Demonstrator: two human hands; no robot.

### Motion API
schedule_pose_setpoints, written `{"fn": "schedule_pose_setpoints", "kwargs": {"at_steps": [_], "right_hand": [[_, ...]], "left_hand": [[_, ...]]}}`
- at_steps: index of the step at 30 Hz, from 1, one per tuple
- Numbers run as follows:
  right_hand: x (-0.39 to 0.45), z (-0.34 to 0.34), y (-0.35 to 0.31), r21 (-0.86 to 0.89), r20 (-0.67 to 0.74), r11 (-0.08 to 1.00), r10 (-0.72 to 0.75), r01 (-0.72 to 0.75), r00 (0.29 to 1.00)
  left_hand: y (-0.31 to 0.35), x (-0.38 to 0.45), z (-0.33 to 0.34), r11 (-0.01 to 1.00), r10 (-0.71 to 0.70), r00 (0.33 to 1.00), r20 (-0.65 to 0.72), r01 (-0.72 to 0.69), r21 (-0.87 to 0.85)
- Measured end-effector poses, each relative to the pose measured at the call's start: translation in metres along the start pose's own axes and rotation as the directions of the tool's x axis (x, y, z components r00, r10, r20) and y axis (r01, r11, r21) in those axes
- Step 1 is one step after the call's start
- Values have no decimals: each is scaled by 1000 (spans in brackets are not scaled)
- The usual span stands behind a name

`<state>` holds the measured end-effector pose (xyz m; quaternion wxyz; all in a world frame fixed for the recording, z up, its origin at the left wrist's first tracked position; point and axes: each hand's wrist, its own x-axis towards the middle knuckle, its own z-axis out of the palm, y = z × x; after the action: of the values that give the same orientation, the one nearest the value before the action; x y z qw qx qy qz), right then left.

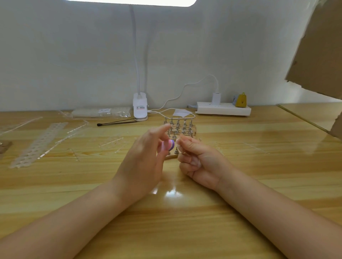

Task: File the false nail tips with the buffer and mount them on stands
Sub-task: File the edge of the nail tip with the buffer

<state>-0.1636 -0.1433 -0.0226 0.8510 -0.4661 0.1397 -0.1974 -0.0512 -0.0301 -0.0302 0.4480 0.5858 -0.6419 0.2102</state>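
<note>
Nail tip [178, 142], clear and small, sits pinched between the thumb and curled fingers [187, 147] of the right hand [201, 162], just in front of the stand rack [180, 129]. The left hand [142, 159] holds the buffer [41, 0]

Buffer aside, the text restarts cleanly below.

Nail tip [178, 142], clear and small, sits pinched between the thumb and curled fingers [187, 147] of the right hand [201, 162], just in front of the stand rack [180, 129]. The left hand [142, 159] grips the buffer [170, 144], a pink and purple block, with the forefinger stretched out above it; the buffer's end is just beside the nail tip, though whether the two touch is blurred and hard to tell. Both hands hover above the bench [185, 221] and hide the near rows of the rack, so only its far rows of small metal stands show clearly, along with one stand [176, 151] seen between the two hands.

Left of the rack, a thin black brush [118, 122] lies on the bench, and further left lie clear plastic strips [37, 144] and loose sprues. Behind and to the left of the rack stands a white clip lamp [140, 107] with its neck rising up the wall, beside a flat clear packet [100, 112]. A white cable [177, 96] loops from the lamp past the back of the rack to a plug in a white power strip [223, 108], which lies behind and to the right of the rack. A small yellow object [241, 100] sits on the strip. Far right of the rack, a cardboard sheet [318, 48] leans into view.
</note>
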Motion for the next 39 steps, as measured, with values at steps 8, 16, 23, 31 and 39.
{"fn": "schedule_pose_setpoints", "kwargs": {"at_steps": [8,16,23,31,39], "right_hand": [[1,0,0,-28,-8,999,41,-41,999],[0,-1,-1,-58,2,997,51,-51,999],[-2,1,-2,-20,27,997,78,-77,997],[0,0,-1,-11,15,999,39,-39,999],[1,0,0,0,-21,1000,25,-25,999]], "left_hand": [[4,3,-3,980,157,987,11,-158,117],[9,5,-5,962,237,971,28,-238,132],[3,7,-7,989,139,988,-65,-142,-47],[-1,2,-6,996,71,996,-46,-74,-54],[-2,3,-8,998,60,997,-46,-61,-7]]}}
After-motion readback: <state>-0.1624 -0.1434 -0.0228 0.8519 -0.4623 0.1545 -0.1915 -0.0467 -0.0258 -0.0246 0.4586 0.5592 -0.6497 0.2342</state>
